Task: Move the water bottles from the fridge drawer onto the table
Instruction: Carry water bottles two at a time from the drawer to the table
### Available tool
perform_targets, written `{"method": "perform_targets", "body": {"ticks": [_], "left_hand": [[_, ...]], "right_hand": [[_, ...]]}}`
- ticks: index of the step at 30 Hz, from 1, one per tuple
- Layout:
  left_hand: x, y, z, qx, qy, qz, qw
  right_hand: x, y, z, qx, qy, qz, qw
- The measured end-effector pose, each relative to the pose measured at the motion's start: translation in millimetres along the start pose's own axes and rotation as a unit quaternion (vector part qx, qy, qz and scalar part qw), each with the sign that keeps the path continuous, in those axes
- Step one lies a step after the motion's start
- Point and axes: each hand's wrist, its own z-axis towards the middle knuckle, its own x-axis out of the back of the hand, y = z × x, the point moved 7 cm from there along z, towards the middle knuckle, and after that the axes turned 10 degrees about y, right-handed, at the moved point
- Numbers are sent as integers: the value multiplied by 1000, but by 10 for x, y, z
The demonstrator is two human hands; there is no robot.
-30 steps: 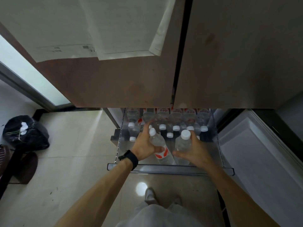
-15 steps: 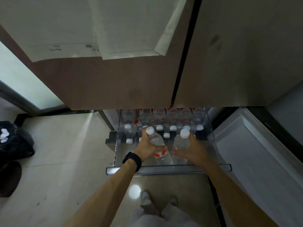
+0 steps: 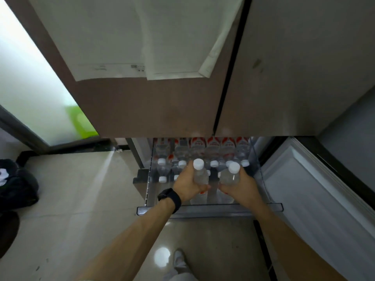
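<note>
The fridge drawer [image 3: 209, 210] stands pulled out below the closed fridge doors. Several clear water bottles [image 3: 213, 151] with white caps and red labels fill its back half. My left hand [image 3: 187, 186], with a black watch at the wrist, grips one clear bottle [image 3: 199, 173] upright by its body. My right hand [image 3: 240, 185] grips a second bottle [image 3: 230, 175] beside it. Both held bottles stand over the drawer's front part, caps above the others. The table is not in view.
The lower fridge door [image 3: 316, 199] hangs open at the right of the drawer. A black bag [image 3: 14, 183] lies on the tiled floor at far left. Papers [image 3: 142, 37] hang on the upper fridge door. My shoe [image 3: 179, 258] stands in front of the drawer.
Both hands have raised their bottles a little and brought them upright; the left bottle was tilted before. The camera has shifted slightly right.
</note>
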Motion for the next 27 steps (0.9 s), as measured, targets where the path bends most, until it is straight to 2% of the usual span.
{"method": "perform_targets", "body": {"ticks": [4, 10, 14, 18, 22, 27], "left_hand": [[427, 272, -244, -48, 78, 26, 995], [1125, 603, -1119, -46, 254, 5, 966], [1456, 692, -2016, -36, 341, 11, 939], [1710, 614, -2990, 5, 381, 54, 923], [1882, 347, -3995, 63, 431, 86, 896], [2020, -6, -5417, 134, 514, 102, 841]], "right_hand": [[314, -346, -136, 45, 52, 52, 996], [551, -1006, -676, 161, 23, 131, 978], [491, -1187, -1257, 212, -48, 153, 964], [222, -1320, -1957, 255, -136, 121, 950], [-172, -1492, -2715, 308, -224, 81, 921], [-724, -1713, -3847, 389, -311, 38, 866]]}}
